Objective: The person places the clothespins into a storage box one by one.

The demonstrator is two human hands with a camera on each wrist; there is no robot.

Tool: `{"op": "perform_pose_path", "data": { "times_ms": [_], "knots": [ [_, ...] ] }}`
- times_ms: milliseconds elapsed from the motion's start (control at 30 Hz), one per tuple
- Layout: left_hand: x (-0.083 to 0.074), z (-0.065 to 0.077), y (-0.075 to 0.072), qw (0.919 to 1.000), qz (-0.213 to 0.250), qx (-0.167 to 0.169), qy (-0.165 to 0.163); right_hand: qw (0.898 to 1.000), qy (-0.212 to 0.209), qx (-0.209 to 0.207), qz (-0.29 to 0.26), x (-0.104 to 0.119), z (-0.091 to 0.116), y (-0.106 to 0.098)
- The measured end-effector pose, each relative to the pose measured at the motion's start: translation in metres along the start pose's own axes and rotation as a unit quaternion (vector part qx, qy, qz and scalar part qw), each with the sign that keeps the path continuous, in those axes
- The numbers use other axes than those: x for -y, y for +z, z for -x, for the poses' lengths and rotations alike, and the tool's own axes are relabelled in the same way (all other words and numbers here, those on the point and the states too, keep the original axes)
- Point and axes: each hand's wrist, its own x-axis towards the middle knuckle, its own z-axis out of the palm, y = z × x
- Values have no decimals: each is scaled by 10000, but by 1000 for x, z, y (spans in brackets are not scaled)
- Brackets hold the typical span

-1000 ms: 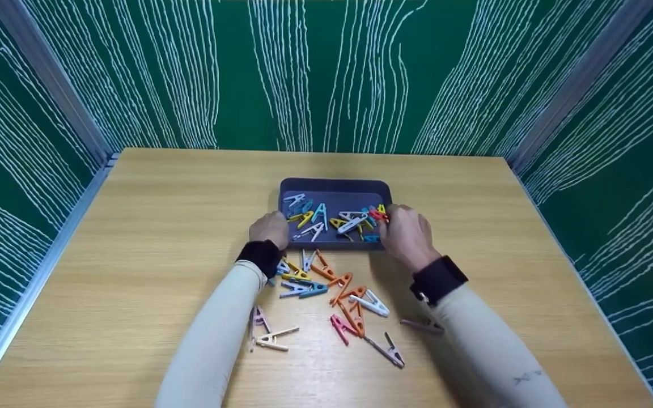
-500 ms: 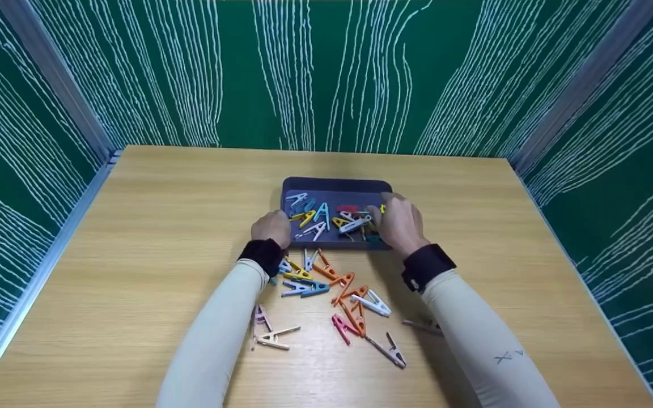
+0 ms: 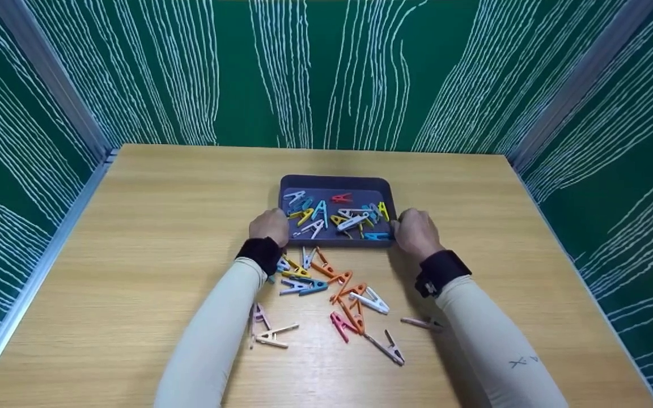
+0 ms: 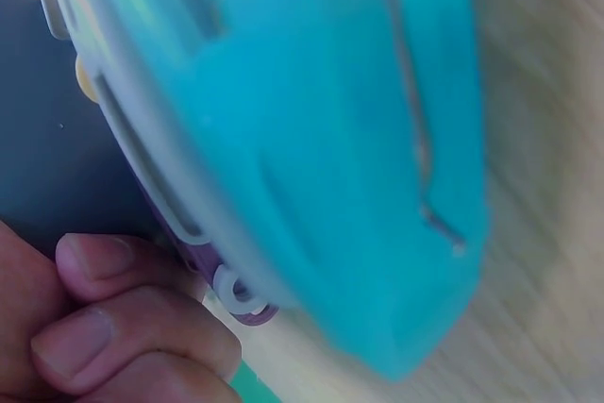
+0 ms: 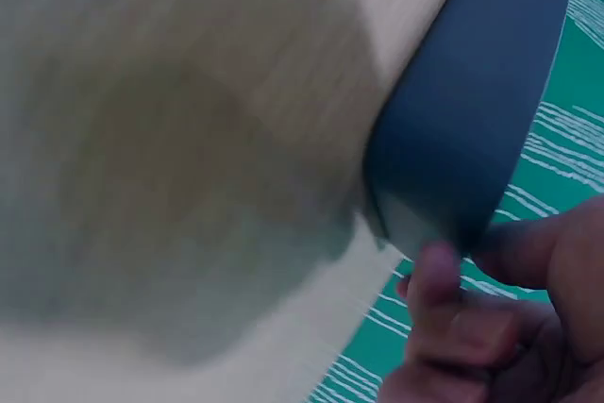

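A dark shallow tray point(image 3: 335, 182) holds several plastic clothespins, among them a red clothespin point(image 3: 341, 198) near its back and a yellow clothespin point(image 3: 383, 211) by the right wall. At the tray's left side my left hand point(image 3: 270, 225) grips the edge with curled fingers. My right hand point(image 3: 417, 233) pinches the right edge near the front corner; the right wrist view shows thumb and fingers at the end of the tray wall point(image 5: 462, 110). Large in the left wrist view, a teal clothespin point(image 4: 330, 158) lies close to the camera, partly blocking the tray behind.
Loose clothespins lie in front of the tray: an orange clothespin point(image 3: 355, 317), a white clothespin point(image 3: 372, 301), a pink clothespin point(image 3: 340, 327) and a cream clothespin point(image 3: 272, 338) among them. Green walls with white lines point(image 3: 236, 73) enclose the wooden table point(image 3: 162, 226) at back and sides.
My right hand has let go of the red clothespin, now lying farther back in the tray, and moved from over the tray to its right edge. My left hand keeps its hold.
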Motion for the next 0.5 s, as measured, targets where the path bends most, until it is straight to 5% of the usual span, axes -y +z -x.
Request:
{"op": "perform_pose_path", "data": {
  "times_ms": [233, 500],
  "knots": [
    [1, 0, 0, 10000, -28, 29, 37, 9983, 125, 488, -296, -3, -5, 2],
    [12, -2, -1, 9995, 220, -116, 216, 9999, 31, 4, 100, 3, -2, 9]
  ]
}}
